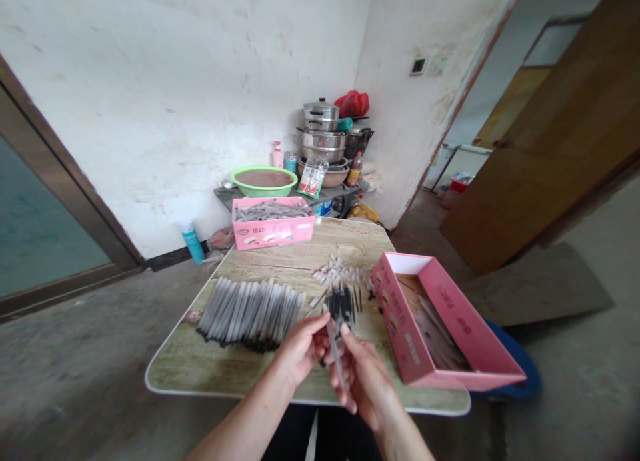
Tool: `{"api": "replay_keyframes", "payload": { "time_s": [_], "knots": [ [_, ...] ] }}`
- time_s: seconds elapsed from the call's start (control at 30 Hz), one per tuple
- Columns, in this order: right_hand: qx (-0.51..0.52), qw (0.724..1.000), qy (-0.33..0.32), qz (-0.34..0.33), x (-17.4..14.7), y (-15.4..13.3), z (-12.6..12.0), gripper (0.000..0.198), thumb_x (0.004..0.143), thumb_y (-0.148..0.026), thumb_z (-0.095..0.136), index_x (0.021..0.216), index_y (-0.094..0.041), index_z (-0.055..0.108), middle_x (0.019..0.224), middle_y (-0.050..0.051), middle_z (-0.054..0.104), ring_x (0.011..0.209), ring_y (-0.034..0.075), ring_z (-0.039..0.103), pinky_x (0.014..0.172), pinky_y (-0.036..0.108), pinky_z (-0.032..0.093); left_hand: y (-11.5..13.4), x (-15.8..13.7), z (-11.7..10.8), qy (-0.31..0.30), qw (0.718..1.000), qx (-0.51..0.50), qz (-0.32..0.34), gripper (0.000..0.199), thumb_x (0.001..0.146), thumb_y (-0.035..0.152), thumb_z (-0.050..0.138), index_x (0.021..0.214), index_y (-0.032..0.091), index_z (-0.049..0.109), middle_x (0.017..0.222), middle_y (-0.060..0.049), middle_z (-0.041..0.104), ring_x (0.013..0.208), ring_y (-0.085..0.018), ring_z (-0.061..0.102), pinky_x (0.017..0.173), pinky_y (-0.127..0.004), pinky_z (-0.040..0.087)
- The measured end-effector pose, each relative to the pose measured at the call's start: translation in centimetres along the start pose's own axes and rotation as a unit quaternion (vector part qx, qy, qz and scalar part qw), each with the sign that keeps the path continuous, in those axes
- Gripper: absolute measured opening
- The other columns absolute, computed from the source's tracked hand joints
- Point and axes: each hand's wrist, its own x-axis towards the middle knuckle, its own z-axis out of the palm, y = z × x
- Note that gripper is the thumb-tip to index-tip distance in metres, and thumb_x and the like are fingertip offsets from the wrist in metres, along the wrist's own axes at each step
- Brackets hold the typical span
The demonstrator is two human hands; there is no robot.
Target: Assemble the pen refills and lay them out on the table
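A translucent pen barrel [336, 354] is held at a slant between my two hands, over the near edge of the table. My left hand [306, 341] pinches around its upper end with thumb and fingers. My right hand [364, 374] is closed around its lower part, the thumb near the top. Just beyond my fingers lies a bunch of thin black pen parts [342, 302]. Behind it small whitish pieces [340, 271] are scattered. To the left, a wide row of clear pens with dark ends [253, 311] lies side by side.
A pink box [273, 233] filled with pen tubes stands at the table's [220, 375] far left. Another open pink box [463, 314], holding clear tubes, sits at the right edge. Beyond are a green basin [264, 190] and stacked steel pots [323, 141].
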Motion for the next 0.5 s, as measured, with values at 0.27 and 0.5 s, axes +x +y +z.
{"api": "replay_keyframes", "payload": {
  "time_s": [0.27,0.5],
  "knots": [
    [-0.468,0.845,0.125,-0.226,1.0,0.6,-5.9,0.028,0.079,-0.03,0.059,0.053,-0.019,0.057,0.049,-0.001,0.056,0.046,0.014,0.052,0.045,0.023,0.033,2.1,-0.7,0.3,0.053,0.958,-0.266,-0.098,0.023,0.092,0.014,0.047,0.074,0.007,0.06,0.063,-0.003,0.061,0.045,-0.002,0.057,0.042,-0.006,0.049],
    [-0.575,0.792,0.074,-0.19,0.8,2.9,-4.7,0.008,0.072,-0.015,0.059,0.066,-0.02,0.061,0.061,0.001,0.063,0.059,0.017,0.057,0.056,0.025,0.035,1.0,-0.1,0.2,0.093,0.97,-0.224,-0.007,0.016,0.089,0.012,0.052,0.078,0.006,0.061,0.065,-0.006,0.065,0.046,-0.007,0.061,0.043,-0.013,0.053]
  ]
}}
